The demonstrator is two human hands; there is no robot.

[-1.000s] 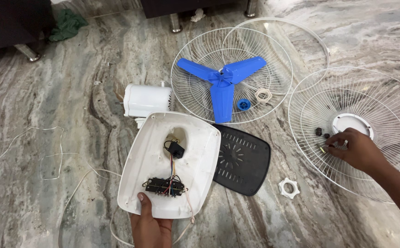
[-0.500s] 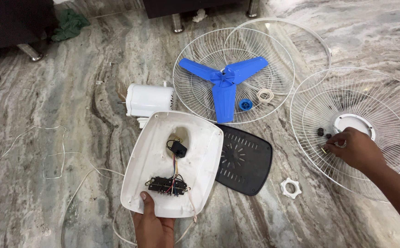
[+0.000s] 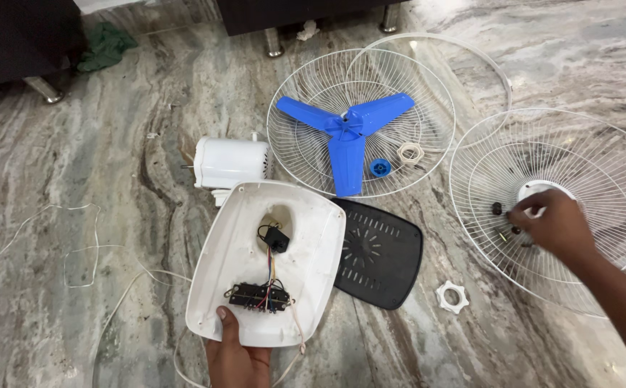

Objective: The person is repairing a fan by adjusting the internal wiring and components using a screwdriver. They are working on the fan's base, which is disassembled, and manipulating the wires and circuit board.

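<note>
White plastic base shell (image 3: 266, 262), tilted up off the marble floor (image 3: 83, 165), sits in the left hand's (image 3: 237, 356) grip by its near rim as before, while the right hand (image 3: 554, 224) has crept onto the screws (image 3: 498, 209) in the right-hand guard (image 3: 550, 208), fingers pinching narrow, beyond the black cover (image 3: 378, 251).

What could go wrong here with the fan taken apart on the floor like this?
The small dark screws by the right hand lie on the open wire grille, so they might slip through or roll off. The left hand grips the white base shell near its exposed wiring, which might snag.
</note>
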